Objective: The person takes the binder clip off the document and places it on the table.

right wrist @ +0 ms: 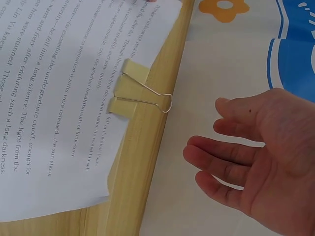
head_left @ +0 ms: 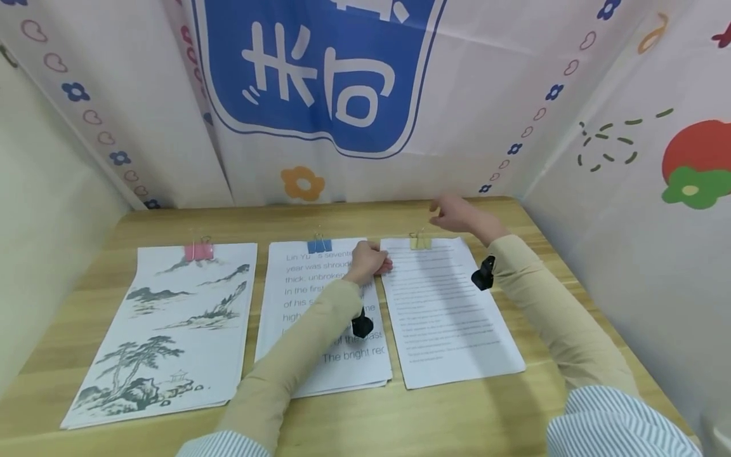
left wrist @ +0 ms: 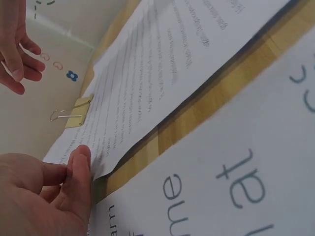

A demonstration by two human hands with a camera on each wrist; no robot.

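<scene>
My left hand (head_left: 368, 261) is at the left edge of the right-hand stack of printed sheets (head_left: 451, 311). In the left wrist view its thumb and fingers (left wrist: 81, 169) come together beside the sheets' edge; whether paper lies between them is hidden. A yellow binder clip (right wrist: 130, 88) grips the top of this stack, wire handles pointing out beyond the paper. Behind and right of the clip, my right hand (head_left: 457, 212) hovers apart from it. Its fingers (right wrist: 221, 160) are loosely bent and hold nothing.
A stack with large print (head_left: 325, 304) lies in the middle under a blue binder clip (head_left: 319, 245). Farther left, landscape-painting sheets (head_left: 188, 324) carry a pink clip (head_left: 198, 252). A printed cloth (head_left: 457, 95) hangs behind the wooden table (head_left: 342, 431); white walls flank it.
</scene>
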